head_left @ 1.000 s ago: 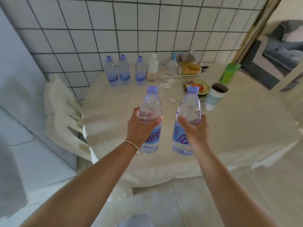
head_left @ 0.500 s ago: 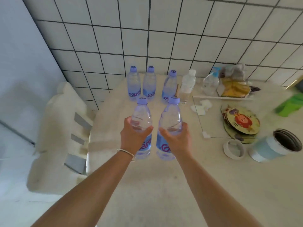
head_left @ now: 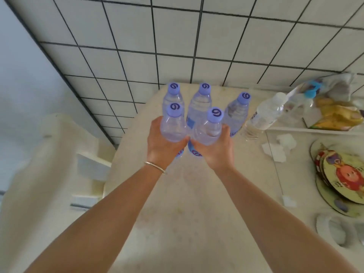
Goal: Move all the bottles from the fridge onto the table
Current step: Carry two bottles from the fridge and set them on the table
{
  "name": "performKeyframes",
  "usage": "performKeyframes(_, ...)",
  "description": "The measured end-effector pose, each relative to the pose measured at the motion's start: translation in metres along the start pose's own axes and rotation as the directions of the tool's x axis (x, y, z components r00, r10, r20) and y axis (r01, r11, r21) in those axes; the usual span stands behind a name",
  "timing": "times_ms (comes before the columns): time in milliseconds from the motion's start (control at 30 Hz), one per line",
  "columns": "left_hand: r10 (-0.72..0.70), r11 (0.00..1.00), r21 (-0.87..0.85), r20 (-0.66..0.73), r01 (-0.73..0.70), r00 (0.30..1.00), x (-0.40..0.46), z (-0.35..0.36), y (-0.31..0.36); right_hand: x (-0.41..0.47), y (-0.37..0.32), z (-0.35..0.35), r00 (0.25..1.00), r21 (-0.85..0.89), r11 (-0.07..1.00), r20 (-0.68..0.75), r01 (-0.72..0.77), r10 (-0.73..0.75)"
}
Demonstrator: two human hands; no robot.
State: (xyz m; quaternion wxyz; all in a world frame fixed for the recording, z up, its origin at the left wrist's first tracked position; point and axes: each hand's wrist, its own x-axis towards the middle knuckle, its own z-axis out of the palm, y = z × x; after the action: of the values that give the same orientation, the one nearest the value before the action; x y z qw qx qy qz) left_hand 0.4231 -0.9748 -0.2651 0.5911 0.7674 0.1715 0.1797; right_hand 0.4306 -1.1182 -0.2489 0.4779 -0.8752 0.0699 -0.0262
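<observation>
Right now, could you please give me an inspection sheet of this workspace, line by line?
Surface: pale round table set against a tiled wall.
Job's things: three purple-capped bottles standing at the back, left, middle and right; two more, the left-hand bottle and the right-hand bottle, held upright in front of them.
Clutter: clear white-capped bottle, yellow snack bag, stack of printed round mats, paper scraps.
Grippers: left hand grips the left-hand bottle; right hand grips the right-hand bottle.
Cables: nothing seen.
Surroundings: white plastic chair left of the table.
</observation>
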Motion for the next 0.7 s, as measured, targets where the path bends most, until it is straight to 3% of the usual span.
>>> performKeyframes(333,0.044,0.999,-0.023,-0.048,-0.045,0.998,0.015,0.014,-0.026,0.026,0.021,0.025,0.999,0.007,0.999,-0.022,-0.041,0.041)
performKeyframes(700,-0.032,0.999,-0.005,-0.029,0.032,0.999,0.014,0.013,-0.038,0.018,0.026,0.033,0.998,0.046,0.997,-0.003,-0.055,0.055)
